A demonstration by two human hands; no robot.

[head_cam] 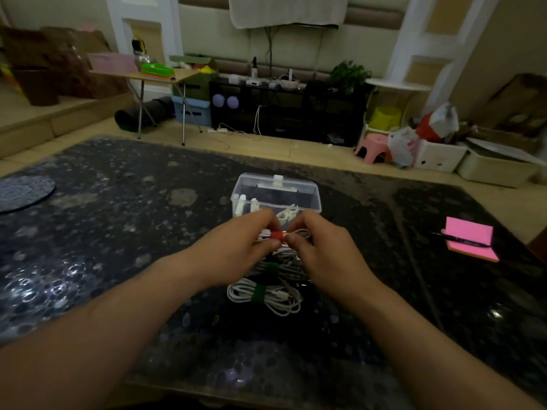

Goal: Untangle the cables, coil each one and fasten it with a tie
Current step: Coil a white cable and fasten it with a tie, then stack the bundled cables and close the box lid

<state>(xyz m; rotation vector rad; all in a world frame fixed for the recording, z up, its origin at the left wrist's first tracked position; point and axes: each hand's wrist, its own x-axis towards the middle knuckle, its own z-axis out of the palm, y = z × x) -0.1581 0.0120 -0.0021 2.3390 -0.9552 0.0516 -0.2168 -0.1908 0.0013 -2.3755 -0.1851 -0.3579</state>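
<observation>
My left hand (pixel 241 247) and my right hand (pixel 321 247) meet above the dark table, both pinching a coiled white cable (pixel 299 233) wrapped with a red tie (pixel 277 235). Below them lie two more coiled white cables: one with a green tie (pixel 271 268), partly hidden by my hands, and a nearer one (pixel 266 297) bound by another green tie (pixel 259 293). Behind my hands stands a clear plastic box (pixel 275 192) holding white plugs and cable pieces.
The dark speckled table (pixel 118 232) carries a pink sticky-note pad (pixel 470 239) with a black pen (pixel 461 239) at the right and a round grey mat (pixel 23 192) at the far left. Floor, stools and storage boxes lie beyond the far edge.
</observation>
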